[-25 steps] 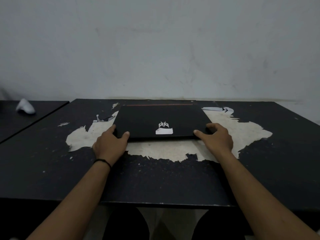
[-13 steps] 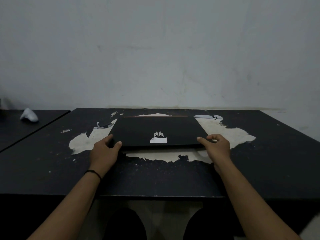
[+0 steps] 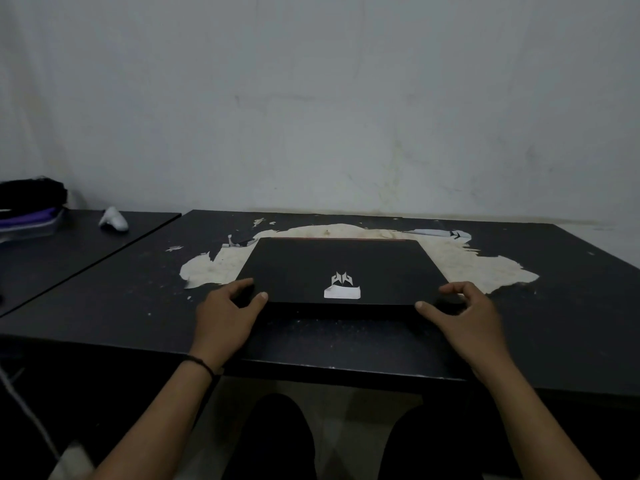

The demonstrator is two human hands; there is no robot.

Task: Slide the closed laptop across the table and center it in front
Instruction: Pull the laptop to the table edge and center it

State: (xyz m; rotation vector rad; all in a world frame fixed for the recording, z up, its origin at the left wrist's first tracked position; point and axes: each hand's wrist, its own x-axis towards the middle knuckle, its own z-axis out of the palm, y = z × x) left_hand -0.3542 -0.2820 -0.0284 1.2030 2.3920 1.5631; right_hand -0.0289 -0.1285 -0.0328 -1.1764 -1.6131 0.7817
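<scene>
On the black worktop [image 3: 131,299] with its peeled, pale patch of bare surface lies the closed black laptop [image 3: 343,270], flat and with its lid down. Its lid is matt and dark, with a small silver angular logo [image 3: 342,279] near the front edge and a torn white sticker [image 3: 342,292] just below the logo. A thin red line runs along the far edge of the lid. The laptop sits near the middle of the worktop, partly over the pale patch, with its front edge turned to the person.

Both hands grasp the laptop at its front corners. The left hand [image 3: 223,318] holds the front left corner, thumb on top of the lid and the fingers along the side. The right hand [image 3: 465,318] holds the front right corner in the same way, thumb on the lid edge and the fingers curled over the corner. A thin black band [image 3: 201,363] is around the left wrist.

On the neighbouring dark table [image 3: 69,247] at the left lies a small white object [image 3: 113,219], well apart from the laptop.
</scene>
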